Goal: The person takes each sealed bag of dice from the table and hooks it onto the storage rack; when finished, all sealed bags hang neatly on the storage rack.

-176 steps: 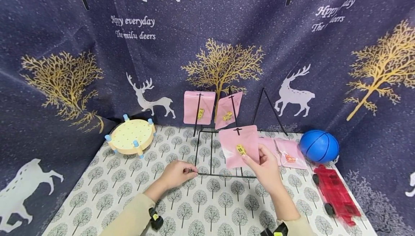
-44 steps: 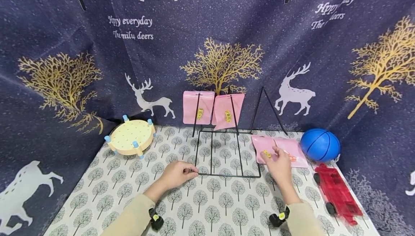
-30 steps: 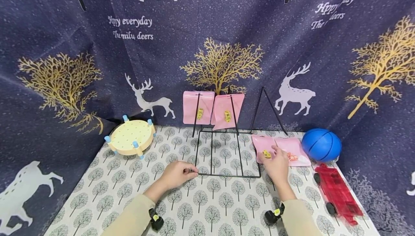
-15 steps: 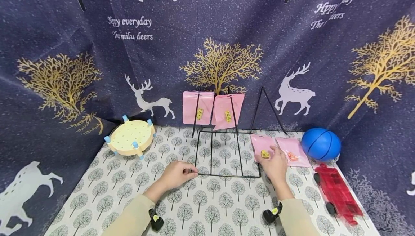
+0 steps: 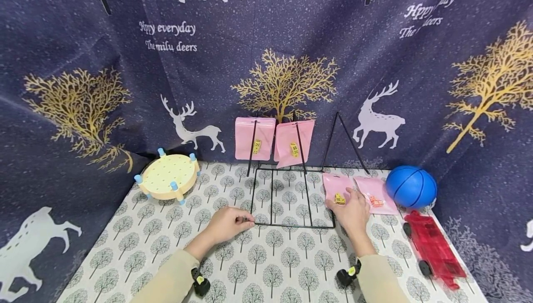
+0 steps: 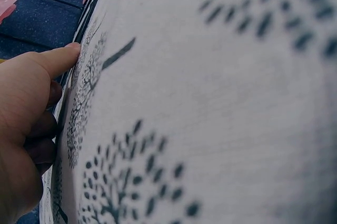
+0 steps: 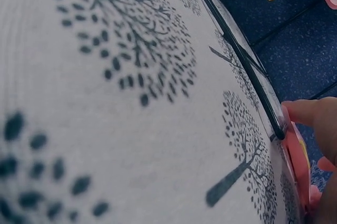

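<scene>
A black wire display rack (image 5: 291, 225) stands on the table. Its left prong carries a pink zip bag (image 5: 245, 137) with yellow dice, and its middle prong another pink bag (image 5: 284, 148) with yellow dice. At the rack's front left corner my left hand (image 5: 226, 224) pinches the frame; the left wrist view shows a fingertip on the wire and other fingers curled. My right hand (image 5: 354, 213) spans a flat pink zip bag (image 5: 334, 183) with yellow dice, thumb at its left edge, fingers at its right. Beside it lies a pink bag (image 5: 385, 205) with orange-red dice.
A blue ball (image 5: 411, 186) sits right of the bags, with a red toy vehicle (image 5: 433, 247) in front of it. At the back left stands a round yellow pegged stand (image 5: 170, 173) with blue feet. A dark deer-print curtain (image 5: 208, 81) hangs behind.
Earlier my right hand held a pink bag at the middle prong; a bag now hangs there. That hand has moved right and down to the bag on the table. My left hand stays put.
</scene>
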The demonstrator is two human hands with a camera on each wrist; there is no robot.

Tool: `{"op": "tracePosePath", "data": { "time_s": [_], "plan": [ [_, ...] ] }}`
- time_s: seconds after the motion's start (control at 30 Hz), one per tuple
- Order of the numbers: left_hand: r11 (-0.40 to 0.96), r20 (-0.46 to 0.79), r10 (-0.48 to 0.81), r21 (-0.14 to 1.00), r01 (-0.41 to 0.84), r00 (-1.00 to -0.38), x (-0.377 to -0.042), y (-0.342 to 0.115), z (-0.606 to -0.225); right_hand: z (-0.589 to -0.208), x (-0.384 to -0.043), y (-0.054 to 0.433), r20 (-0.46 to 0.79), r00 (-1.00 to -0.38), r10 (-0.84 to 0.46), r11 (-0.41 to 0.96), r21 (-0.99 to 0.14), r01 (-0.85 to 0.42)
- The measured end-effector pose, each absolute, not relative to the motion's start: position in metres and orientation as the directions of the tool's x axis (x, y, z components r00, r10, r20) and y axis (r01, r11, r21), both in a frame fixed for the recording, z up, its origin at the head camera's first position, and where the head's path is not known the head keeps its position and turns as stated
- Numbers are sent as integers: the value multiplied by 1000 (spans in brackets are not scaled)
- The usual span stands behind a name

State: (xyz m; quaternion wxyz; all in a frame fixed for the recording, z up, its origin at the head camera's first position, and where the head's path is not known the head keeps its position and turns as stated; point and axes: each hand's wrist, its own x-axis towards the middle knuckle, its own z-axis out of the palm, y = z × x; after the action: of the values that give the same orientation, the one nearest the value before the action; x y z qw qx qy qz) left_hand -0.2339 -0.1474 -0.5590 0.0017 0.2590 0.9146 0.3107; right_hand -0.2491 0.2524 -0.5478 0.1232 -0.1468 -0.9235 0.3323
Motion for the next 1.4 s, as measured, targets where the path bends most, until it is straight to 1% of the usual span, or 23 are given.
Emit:
{"op": "tracePosePath", "data": {
  "time_s": [0.4, 0.7, 0.97, 1.2, 1.4],
  "plan": [
    [669, 153, 478, 575, 471, -865, -234, -147, -559, -547, -248, 252, 109, -927, 358, 748, -629, 214],
    [670, 150, 479, 574, 470, -865, -235, -148, -559, -543, -247, 252, 67, -922, 380, 715, -653, 247],
    [678, 147, 473, 569, 466, -869, -235, -148, -560, -545, -243, 256, 73, -920, 385, 675, -702, 227],
    [672, 152, 474, 574, 468, -867, -233, -148, -558, -545, -240, 256, 64, -917, 394, 652, -722, 230],
    [680, 152, 471, 565, 467, -869, -234, -147, -560, -548, -240, 258, 106, -915, 389, 642, -744, 186]
  ]
}}
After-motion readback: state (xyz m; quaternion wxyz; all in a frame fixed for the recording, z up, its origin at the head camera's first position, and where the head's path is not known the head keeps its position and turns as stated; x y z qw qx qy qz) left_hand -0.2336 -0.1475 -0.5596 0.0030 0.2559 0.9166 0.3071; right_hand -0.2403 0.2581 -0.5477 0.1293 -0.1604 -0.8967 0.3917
